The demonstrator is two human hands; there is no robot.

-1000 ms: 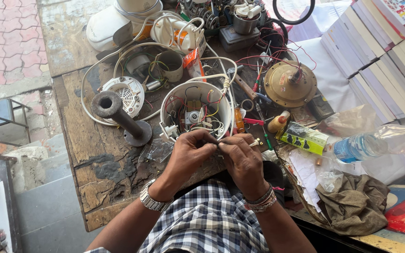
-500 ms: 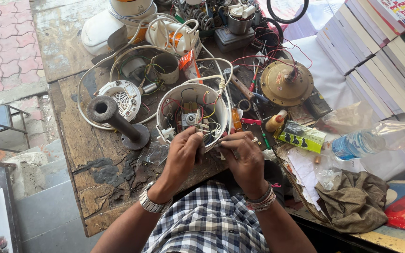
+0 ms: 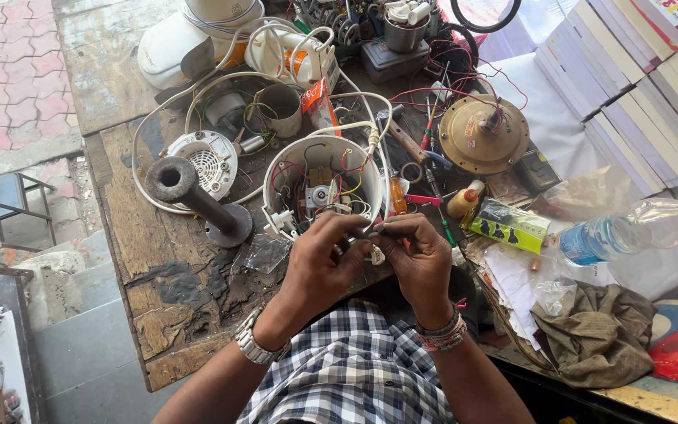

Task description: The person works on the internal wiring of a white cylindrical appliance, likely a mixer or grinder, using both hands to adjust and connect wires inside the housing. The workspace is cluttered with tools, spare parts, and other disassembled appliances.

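Observation:
A white round appliance housing [image 3: 280, 169] lies open on the worn wooden bench [image 3: 131, 228], showing a small motor and coloured wires [image 3: 319, 188] inside. Just in front of its near rim my left hand [image 3: 319, 263] and my right hand [image 3: 417, 255] meet, fingertips pinched together on a thin wire end [image 3: 376, 230] that comes from the housing. A metal watch sits on my left wrist, and beaded bands on my right.
A black iron stand [image 3: 198, 200] and white vent cover [image 3: 207, 161] lie left of the housing. A brass-coloured motor [image 3: 484, 133], screwdrivers, a green packet [image 3: 509, 224], a plastic bottle [image 3: 629, 228], stacked books [image 3: 637, 102] and a rag [image 3: 590, 334] fill the right side.
Both hands have stayed together at the housing's near rim, shifting slightly toward me and to the right while working the wire; the camera view has tilted a little.

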